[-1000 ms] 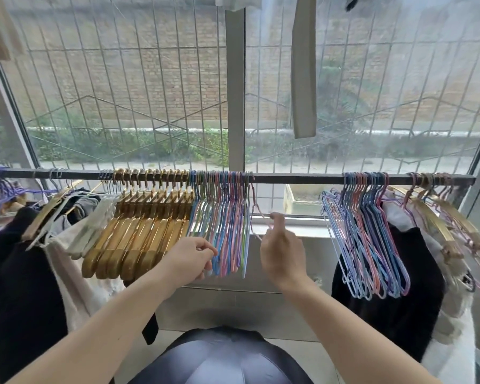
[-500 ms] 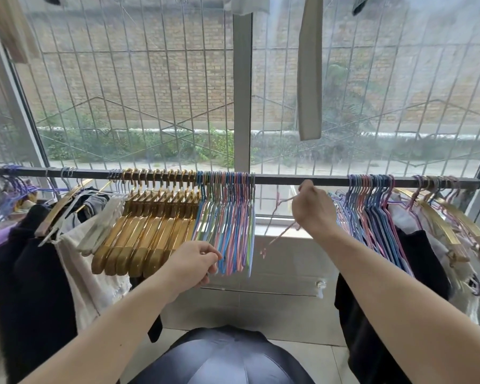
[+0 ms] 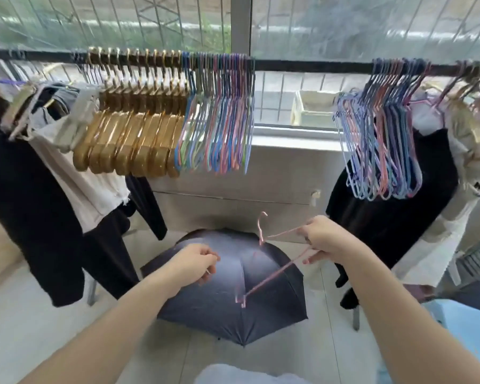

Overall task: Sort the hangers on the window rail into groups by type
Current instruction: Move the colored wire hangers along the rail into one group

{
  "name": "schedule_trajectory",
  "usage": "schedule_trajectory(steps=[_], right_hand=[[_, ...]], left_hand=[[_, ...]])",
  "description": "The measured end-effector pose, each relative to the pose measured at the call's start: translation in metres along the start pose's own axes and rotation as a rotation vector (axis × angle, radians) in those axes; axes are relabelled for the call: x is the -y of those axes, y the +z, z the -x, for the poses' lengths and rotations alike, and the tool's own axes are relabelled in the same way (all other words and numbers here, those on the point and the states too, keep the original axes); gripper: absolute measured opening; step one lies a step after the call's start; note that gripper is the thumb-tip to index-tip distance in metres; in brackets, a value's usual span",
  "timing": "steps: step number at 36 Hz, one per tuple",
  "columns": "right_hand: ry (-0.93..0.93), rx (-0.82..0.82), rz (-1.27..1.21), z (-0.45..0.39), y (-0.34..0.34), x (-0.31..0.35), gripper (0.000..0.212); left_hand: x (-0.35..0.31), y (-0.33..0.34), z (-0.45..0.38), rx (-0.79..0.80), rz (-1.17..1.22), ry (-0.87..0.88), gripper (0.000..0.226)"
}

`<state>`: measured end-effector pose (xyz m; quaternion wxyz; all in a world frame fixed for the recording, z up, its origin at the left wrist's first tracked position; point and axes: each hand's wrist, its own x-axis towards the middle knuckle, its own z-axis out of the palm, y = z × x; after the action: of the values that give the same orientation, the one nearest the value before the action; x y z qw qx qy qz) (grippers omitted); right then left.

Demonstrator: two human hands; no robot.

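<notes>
Pink wire, thin and bent, is what I hold low in the centre of the frame: a single pink hanger (image 3: 272, 261) taken off the rail, its hook pointing up and one arm slanting down toward the lower middle. My right hand (image 3: 320, 239) pinches its upper arm near the neck. My left hand (image 3: 196, 263), at centre left, has its fingers curled around something slim and pale, apparently the hanger's other end, though I cannot tell for certain. Below both hands an open dark umbrella (image 3: 227, 297) rests on the floor.

Across the top of the frame runs the black window rail (image 3: 311, 65). At upper left hang the gold hangers (image 3: 130, 139), packed together, with a bundle of coloured wire hangers (image 3: 219, 120) touching their right side. A second bundle of wire hangers (image 3: 385, 139) hangs at upper right, well apart from the first, beside dark clothes (image 3: 394, 217).

To do this step well, I judge I should untwist the pink hanger, lift it by the neck with the hook facing the rail, and seat it against one wire bundle rather than in the gap.
</notes>
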<state>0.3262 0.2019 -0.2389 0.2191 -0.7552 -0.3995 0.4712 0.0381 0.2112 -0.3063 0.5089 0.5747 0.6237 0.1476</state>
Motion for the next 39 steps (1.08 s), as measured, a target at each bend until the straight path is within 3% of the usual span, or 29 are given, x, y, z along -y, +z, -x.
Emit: schedule_trajectory(steps=[3,7,8,11,14,19,23,28,30,33,35,39], right_hand=[[-0.001,0.19,-0.087,0.015,0.015,-0.034,0.016],[-0.062,0.348,-0.248,0.023,0.016,-0.055,0.027],[-0.069,0.361,-0.273,0.023,0.014,-0.059,0.028],[-0.063,0.34,-0.385,0.014,0.003,-0.072,0.03],[-0.009,0.269,-0.449,0.004,-0.008,-0.084,0.03],[0.027,0.244,-0.547,-0.009,-0.011,-0.098,0.027],[0.028,0.218,-0.626,-0.02,-0.008,-0.106,0.025],[0.07,0.043,-0.676,-0.036,0.008,-0.118,0.019],[0.149,-0.101,-0.604,-0.042,0.016,-0.128,0.013],[0.186,-0.24,-0.435,-0.046,0.03,-0.144,0.029],[0.175,-0.217,-0.408,-0.04,0.044,-0.146,0.027],[0.19,-0.018,-0.334,-0.015,0.078,-0.144,0.021]], left_hand=[[0.03,0.025,-0.006,-0.018,-0.114,-0.06,0.015],[0.083,0.027,-0.008,-0.029,-0.461,-0.136,0.08],[0.095,0.021,-0.007,-0.026,-0.481,-0.168,0.078],[0.118,-0.004,-0.007,0.013,-0.389,-0.176,0.019],[0.109,-0.029,0.005,0.168,-0.302,-0.163,0.042],[0.072,-0.074,0.039,0.49,0.038,-0.152,0.035],[0.056,-0.093,0.045,0.458,0.133,-0.12,0.035],[0.048,-0.093,0.046,0.461,0.266,-0.167,0.031],[0.048,-0.088,0.045,0.488,0.309,-0.174,0.029],[0.047,-0.079,0.041,0.472,0.272,-0.182,0.028],[0.044,-0.069,0.038,0.439,0.222,-0.188,0.028],[0.038,-0.036,0.03,0.308,0.187,-0.221,0.027]])
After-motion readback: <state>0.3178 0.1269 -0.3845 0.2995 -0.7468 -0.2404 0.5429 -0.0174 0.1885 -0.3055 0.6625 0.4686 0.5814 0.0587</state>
